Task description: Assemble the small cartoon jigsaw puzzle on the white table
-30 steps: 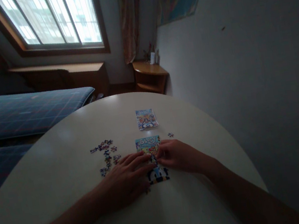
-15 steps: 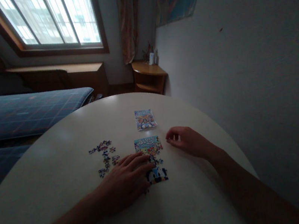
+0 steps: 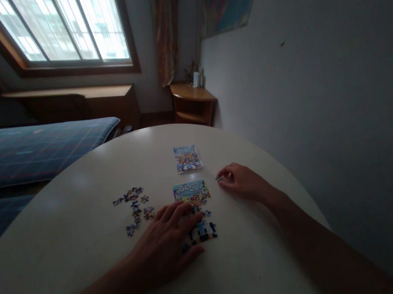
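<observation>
A partly assembled colourful jigsaw puzzle (image 3: 193, 194) lies on the round white table (image 3: 238, 269). My left hand (image 3: 167, 243) rests flat on the table with fingers spread, its fingertips on the puzzle's left edge. My right hand (image 3: 241, 182) lies to the right of the puzzle, its fingers pinched on a small puzzle piece (image 3: 218, 179) on the tabletop. A scatter of loose pieces (image 3: 134, 209) sits to the left of the puzzle. A small printed reference picture (image 3: 187, 158) lies beyond the puzzle.
The table's right edge runs close to a grey wall (image 3: 323, 97). A bed with a blue plaid cover (image 3: 29, 151) stands at the left. A wooden corner shelf (image 3: 192, 100) and a window (image 3: 61, 26) are at the back.
My right hand left the puzzle's middle and moved right and away to the small pieces beside it, closing on one. My left hand stayed on the puzzle's left edge.
</observation>
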`<move>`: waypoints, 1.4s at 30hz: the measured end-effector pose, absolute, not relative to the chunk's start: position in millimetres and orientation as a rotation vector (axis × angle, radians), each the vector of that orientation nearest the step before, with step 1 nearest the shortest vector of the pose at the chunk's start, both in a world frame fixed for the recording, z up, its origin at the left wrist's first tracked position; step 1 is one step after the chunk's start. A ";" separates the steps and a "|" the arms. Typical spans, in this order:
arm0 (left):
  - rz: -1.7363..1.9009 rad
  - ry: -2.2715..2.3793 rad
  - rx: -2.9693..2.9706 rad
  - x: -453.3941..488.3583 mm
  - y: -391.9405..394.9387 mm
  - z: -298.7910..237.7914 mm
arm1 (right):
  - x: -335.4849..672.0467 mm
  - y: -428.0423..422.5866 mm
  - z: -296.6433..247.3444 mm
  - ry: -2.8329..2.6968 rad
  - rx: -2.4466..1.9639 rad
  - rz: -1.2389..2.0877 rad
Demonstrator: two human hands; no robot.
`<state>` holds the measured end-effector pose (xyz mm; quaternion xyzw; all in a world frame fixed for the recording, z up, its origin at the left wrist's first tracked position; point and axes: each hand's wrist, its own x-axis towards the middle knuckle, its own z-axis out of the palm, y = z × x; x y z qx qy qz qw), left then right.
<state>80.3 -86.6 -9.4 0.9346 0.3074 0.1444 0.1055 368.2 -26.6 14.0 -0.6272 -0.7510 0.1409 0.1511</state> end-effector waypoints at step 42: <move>0.743 1.015 2.556 82.1 -80.1 -16.9 | 302.3 -57.6 9.3 -1.399 -1.192 1.382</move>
